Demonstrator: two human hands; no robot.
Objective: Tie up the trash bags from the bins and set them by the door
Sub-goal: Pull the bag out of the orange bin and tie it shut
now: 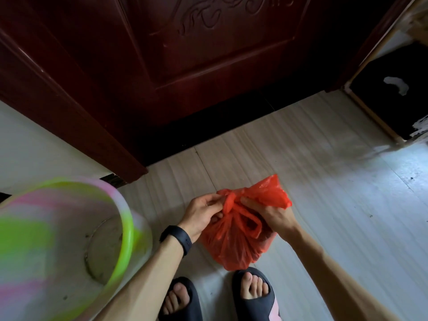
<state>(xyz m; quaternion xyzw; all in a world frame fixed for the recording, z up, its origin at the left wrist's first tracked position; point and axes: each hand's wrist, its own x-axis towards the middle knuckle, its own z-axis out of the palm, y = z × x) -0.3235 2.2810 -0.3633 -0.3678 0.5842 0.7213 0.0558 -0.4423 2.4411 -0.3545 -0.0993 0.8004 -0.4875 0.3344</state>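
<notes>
A red plastic trash bag (234, 246) is held up over the pale floor, just in front of my feet. My left hand (203, 213), with a black band on its wrist, pinches a twisted red handle at the bag's top. My right hand (268, 215) grips the other gathered part of the top, and a loose flap sticks out past its fingers. A red loop of handle hangs between the two hands. The dark carved wooden door (185, 66) stands straight ahead, shut.
A pink, green and white bin (125, 218) stands at the lower left with no bag in it. My feet in dark slippers (254, 290) are below the bag. A dark cabinet (393, 96) stands at the right by the door frame. Pale floor (335, 181) lies ahead.
</notes>
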